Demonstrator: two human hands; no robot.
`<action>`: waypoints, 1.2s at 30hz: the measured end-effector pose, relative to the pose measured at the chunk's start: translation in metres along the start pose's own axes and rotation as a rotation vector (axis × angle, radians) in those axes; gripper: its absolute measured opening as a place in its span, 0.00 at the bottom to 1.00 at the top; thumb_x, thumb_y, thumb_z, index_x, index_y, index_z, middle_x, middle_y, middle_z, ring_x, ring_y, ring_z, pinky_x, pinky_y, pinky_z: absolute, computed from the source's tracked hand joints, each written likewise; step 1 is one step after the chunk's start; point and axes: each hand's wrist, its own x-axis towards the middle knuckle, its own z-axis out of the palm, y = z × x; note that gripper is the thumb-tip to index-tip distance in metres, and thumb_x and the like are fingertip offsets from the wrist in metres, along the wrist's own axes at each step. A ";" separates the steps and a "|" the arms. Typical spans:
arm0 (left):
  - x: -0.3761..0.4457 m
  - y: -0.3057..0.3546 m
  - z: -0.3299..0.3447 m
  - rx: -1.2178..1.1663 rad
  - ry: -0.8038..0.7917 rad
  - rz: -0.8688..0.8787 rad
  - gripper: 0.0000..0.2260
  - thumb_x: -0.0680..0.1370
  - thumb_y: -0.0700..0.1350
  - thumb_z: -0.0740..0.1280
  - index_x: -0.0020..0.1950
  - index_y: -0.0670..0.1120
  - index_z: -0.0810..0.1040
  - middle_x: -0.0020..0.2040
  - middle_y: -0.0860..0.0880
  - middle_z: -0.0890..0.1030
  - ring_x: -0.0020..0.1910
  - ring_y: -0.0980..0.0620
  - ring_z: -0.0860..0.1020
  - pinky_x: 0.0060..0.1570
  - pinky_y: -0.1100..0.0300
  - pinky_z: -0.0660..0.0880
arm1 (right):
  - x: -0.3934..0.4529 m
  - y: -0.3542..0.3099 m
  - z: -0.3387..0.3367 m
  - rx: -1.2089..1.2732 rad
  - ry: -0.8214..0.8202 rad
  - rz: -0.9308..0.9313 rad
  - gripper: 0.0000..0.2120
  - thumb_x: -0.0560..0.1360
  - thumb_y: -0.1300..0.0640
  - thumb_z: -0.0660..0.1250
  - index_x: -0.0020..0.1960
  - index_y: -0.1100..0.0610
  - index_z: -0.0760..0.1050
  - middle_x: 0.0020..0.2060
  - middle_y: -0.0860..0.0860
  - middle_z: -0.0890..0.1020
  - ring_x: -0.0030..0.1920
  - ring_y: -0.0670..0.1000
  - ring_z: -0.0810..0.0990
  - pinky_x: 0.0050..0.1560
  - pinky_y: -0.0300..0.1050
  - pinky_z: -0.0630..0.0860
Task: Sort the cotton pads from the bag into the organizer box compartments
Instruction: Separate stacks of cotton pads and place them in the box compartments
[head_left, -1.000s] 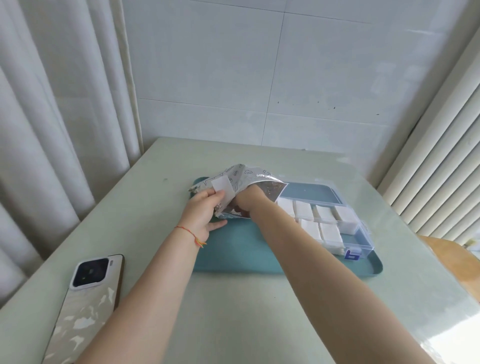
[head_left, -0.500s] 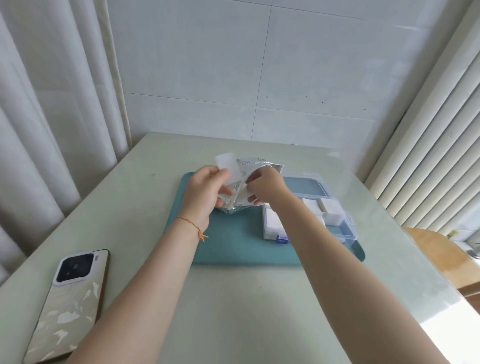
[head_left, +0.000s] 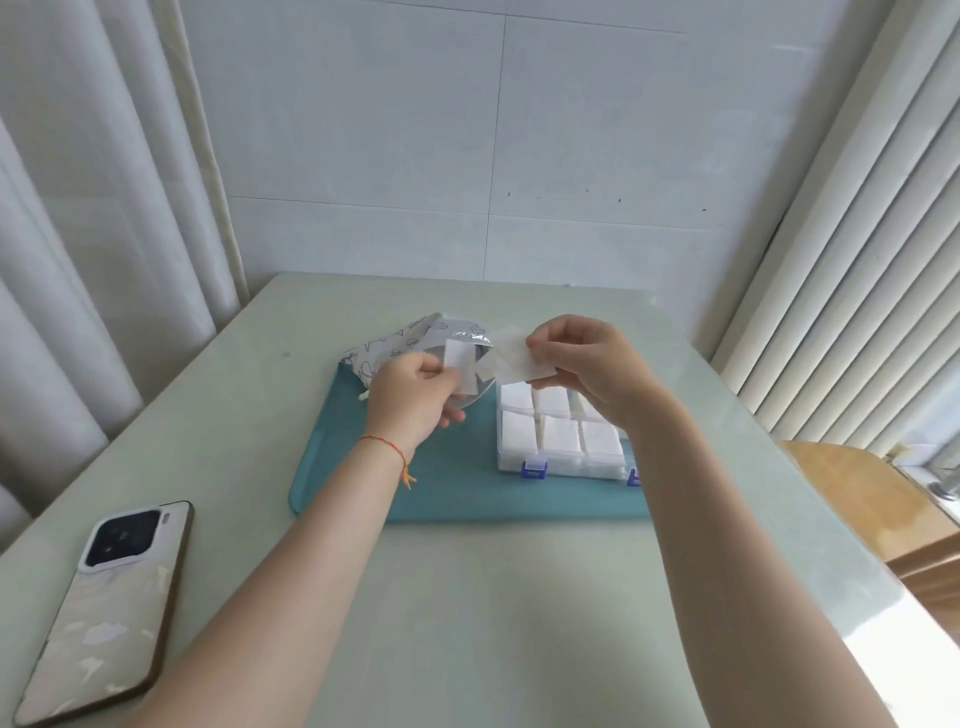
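Observation:
A silver printed bag (head_left: 410, 340) lies at the back left of a teal tray (head_left: 467, 493). My left hand (head_left: 415, 400) grips the bag's open edge, with a white flap standing up above the fingers. My right hand (head_left: 587, 364) pinches a white cotton pad (head_left: 517, 356) in the air, just above the back of the clear organizer box (head_left: 558, 436). The box's visible compartments hold white pads, and blue latches sit on its front. My right forearm hides the box's right side.
A phone (head_left: 109, 608) lies face down near the table's front left corner. Curtains hang at the left, vertical blinds at the right, and a tiled wall stands behind. A wooden surface (head_left: 872, 499) sits beyond the table's right edge.
My right hand came out of the bag with a cotton pad and moved right, over the organizer box. My left hand kept hold of the bag, which sank back toward the tray.

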 end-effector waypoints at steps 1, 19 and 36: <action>-0.002 0.003 0.005 -0.069 -0.050 -0.016 0.03 0.77 0.37 0.65 0.47 0.41 0.78 0.39 0.44 0.84 0.28 0.51 0.82 0.28 0.62 0.76 | -0.003 0.000 -0.002 0.051 -0.040 -0.021 0.07 0.75 0.71 0.67 0.43 0.62 0.78 0.36 0.53 0.80 0.34 0.52 0.80 0.39 0.44 0.80; 0.018 0.003 0.031 -0.633 -0.468 -0.311 0.13 0.82 0.44 0.57 0.53 0.41 0.80 0.48 0.41 0.84 0.43 0.46 0.84 0.41 0.52 0.83 | 0.009 0.018 -0.029 -0.311 -0.114 0.068 0.11 0.75 0.72 0.61 0.54 0.64 0.77 0.41 0.55 0.82 0.35 0.51 0.79 0.35 0.42 0.77; 0.018 -0.003 0.033 -0.583 -0.396 -0.288 0.11 0.84 0.39 0.57 0.60 0.36 0.76 0.44 0.41 0.85 0.38 0.46 0.85 0.35 0.55 0.82 | 0.011 0.019 -0.031 -0.298 -0.048 0.073 0.11 0.72 0.65 0.58 0.45 0.63 0.79 0.36 0.55 0.82 0.36 0.54 0.77 0.36 0.45 0.76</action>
